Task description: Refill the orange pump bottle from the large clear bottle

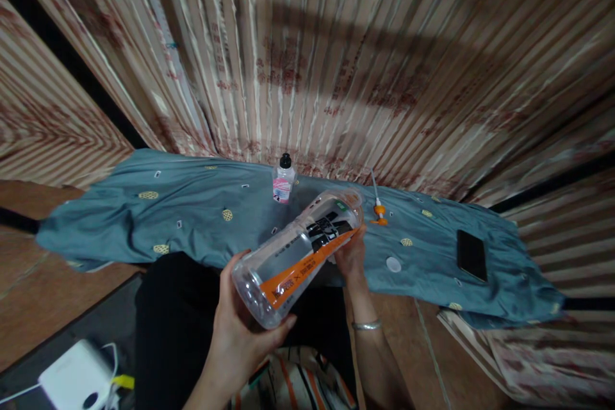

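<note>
Teal cloth [192, 205], left grip [240, 330] wide around bottle [298, 262], right grip [353, 256] seemingly curled.

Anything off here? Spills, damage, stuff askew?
One oddity: the orange pump lies loose on the blue cloth, attached to no bottle. The large clear bottle is tilted, but the left hand and right hand hold it. No spill or damage visible.

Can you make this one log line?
left hand: holds large bottle, near end | right hand: holds it, far end | on cloth: small bottle, orange pump, phone
</note>
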Available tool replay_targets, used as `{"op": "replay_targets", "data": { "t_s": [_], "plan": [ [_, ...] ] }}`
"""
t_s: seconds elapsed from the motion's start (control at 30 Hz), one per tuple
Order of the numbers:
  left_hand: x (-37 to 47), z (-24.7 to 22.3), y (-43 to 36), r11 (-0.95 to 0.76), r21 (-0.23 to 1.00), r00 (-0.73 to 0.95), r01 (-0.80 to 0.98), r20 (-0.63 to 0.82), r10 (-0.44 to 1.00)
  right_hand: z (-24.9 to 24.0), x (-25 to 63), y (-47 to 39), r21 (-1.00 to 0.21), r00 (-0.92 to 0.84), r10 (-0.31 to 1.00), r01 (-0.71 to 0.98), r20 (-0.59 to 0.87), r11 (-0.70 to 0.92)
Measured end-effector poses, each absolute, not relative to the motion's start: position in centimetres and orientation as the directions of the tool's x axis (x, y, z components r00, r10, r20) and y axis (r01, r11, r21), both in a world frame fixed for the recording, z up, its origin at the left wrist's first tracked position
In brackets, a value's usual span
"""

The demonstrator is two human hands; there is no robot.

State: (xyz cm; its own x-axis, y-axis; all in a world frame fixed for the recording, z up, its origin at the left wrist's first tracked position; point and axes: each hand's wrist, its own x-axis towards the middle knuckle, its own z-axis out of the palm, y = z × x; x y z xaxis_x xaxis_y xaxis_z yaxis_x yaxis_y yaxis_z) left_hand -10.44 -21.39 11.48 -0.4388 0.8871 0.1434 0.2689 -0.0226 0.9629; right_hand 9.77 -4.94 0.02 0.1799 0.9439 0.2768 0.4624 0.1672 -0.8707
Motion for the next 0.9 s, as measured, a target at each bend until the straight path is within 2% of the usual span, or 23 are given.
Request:
{"op": "replay_targets", "data": {
  "t_s": [0.2, 0.33, 0.5, 0.9],
  "plan": [
    [-9.9, 11.6, -21.2, -0.048, 0.977, -0.517, 0.208, 0.151, 0.842, 0.0, 9.8, -4.9, -0.870, 0.179, 0.941, 0.459, 0.288, 0.179],
    [-10.0, 11.7, -21.2, -0.030, 0.968, -0.477, 0.247, 0.149, 0.866, 0.1, 9.8, -5.0, -0.874, 0.177, 0.946, 0.457, 0.272, 0.166],
    [-9.7, 11.3, -21.4, -0.025, 0.975, -0.531, 0.222, 0.143, 0.835, 0.3, 9.7, -5.1, -0.882, 0.178, 0.948, 0.442, 0.263, 0.161],
    [-9.8, 10.3, -21.7, -0.059, 0.964, -0.513, 0.258, 0.189, 0.837, 0.6, 9.7, -5.1, -0.887, 0.174, 0.952, 0.434, 0.253, 0.157]
  ]
}}
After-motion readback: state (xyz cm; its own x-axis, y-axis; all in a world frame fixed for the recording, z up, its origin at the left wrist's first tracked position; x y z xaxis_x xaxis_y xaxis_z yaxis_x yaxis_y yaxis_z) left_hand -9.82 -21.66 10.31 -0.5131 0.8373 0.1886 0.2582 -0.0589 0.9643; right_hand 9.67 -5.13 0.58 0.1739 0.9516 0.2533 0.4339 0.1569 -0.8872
